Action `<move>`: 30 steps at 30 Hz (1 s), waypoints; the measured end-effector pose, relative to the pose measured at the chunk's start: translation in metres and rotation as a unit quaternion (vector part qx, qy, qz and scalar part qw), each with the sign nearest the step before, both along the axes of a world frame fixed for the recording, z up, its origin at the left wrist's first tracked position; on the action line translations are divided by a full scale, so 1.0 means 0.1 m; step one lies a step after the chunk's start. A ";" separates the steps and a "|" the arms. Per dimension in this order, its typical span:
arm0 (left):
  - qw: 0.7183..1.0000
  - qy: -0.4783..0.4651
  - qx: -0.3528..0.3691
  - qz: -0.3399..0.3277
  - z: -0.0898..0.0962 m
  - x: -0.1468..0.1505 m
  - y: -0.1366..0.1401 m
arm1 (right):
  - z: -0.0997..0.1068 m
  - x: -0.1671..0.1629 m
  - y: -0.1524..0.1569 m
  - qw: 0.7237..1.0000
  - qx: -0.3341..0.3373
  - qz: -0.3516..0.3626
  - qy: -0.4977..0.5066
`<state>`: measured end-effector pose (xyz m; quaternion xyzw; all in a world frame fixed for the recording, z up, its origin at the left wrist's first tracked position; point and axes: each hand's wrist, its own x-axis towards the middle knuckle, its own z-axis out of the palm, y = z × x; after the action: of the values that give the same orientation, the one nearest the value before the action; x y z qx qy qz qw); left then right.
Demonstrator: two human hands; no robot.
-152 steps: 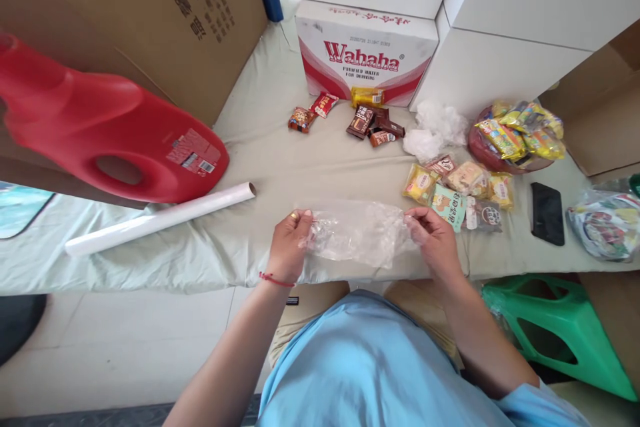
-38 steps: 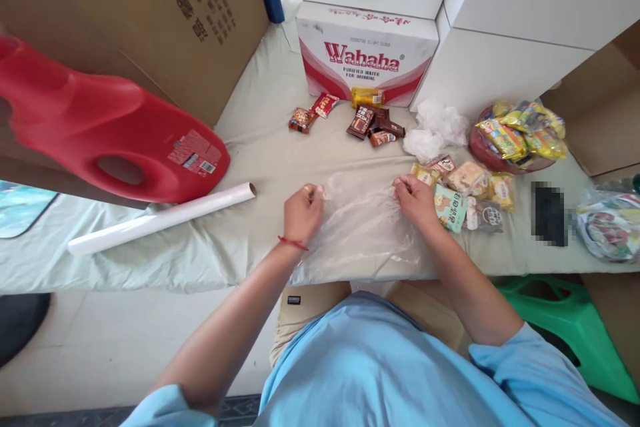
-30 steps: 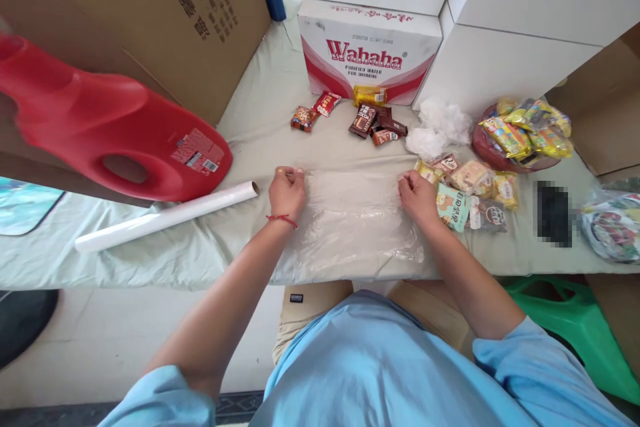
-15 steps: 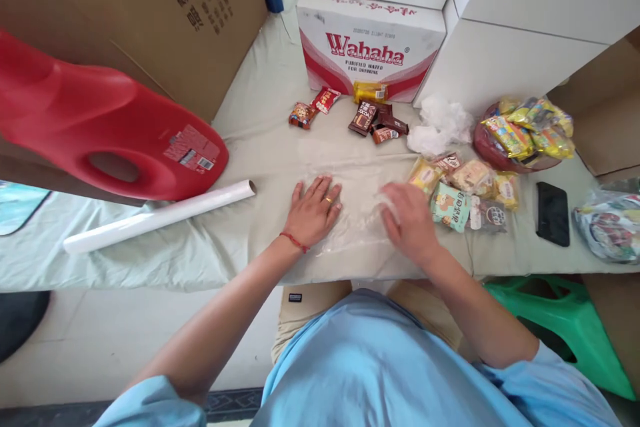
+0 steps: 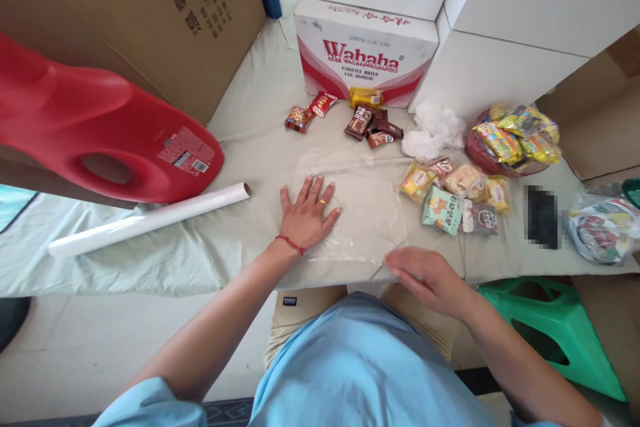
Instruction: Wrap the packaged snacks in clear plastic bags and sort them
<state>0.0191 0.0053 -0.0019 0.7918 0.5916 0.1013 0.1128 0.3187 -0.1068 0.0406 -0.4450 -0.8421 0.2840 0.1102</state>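
Note:
A clear plastic sheet (image 5: pixel 367 213), thin and wrinkled, lies flat on the cloth in front of me. My left hand (image 5: pixel 306 215) presses on its left side, fingers spread and palm down. At its near right corner is my right hand (image 5: pixel 425 275), with the fingers together and the tips closed at the film's edge. Just right of the sheet sits a pile of wrapped snacks, among them a light green packet (image 5: pixel 443 209) and a yellow packet (image 5: pixel 417 180). Brown chocolate packets (image 5: pixel 361 121) lie beyond the sheet.
A white film roll (image 5: pixel 150 219) and a large red jug (image 5: pixel 145 147) are on the left. At the back stands a Wahaha carton (image 5: pixel 367 57). Crumpled white plastic (image 5: pixel 434 132), a snack-filled bowl (image 5: pixel 475 153) and a blurred-out black object (image 5: pixel 543 217) are to the right. A green stool (image 5: pixel 575 333) stands below.
My right hand has moved from the sheet's right side toward me, to its near corner. My left hand stays pressed down. The view has shifted slightly.

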 end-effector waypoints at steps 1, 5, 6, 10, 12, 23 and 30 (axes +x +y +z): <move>1.000 0.001 0.002 0.005 0.00 0.02 -0.03 | -0.02 -0.09 0.14 1.000 0.011 -0.011 -0.004; 1.000 0.011 0.009 0.015 -0.01 0.03 -0.18 | -0.21 -0.54 0.82 0.997 0.058 -0.052 -0.011; 1.000 0.015 0.010 0.016 0.00 0.01 -0.21 | -0.27 -0.63 0.99 0.995 0.072 -0.066 -0.012; 0.999 0.029 -0.002 0.032 0.02 -0.17 -0.26 | -0.46 -0.72 1.44 0.983 0.109 -0.139 -0.051; 0.998 0.039 -0.010 0.042 0.03 -0.28 -0.25 | -0.50 -0.67 1.52 0.979 0.113 -0.152 -0.074; 0.999 0.048 0.010 0.019 -0.04 -0.43 -0.23 | 0.10 -0.54 2.57 0.955 0.135 -0.262 0.035; 0.999 0.026 0.031 0.012 -0.07 -0.45 -0.23 | 0.00 -0.53 4.01 0.921 0.140 -0.359 -0.052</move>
<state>-0.0261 -0.0174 -0.0084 0.7900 0.6006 0.1003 0.0711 0.2652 0.2942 0.0405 -0.7119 -0.6613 0.0808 0.2220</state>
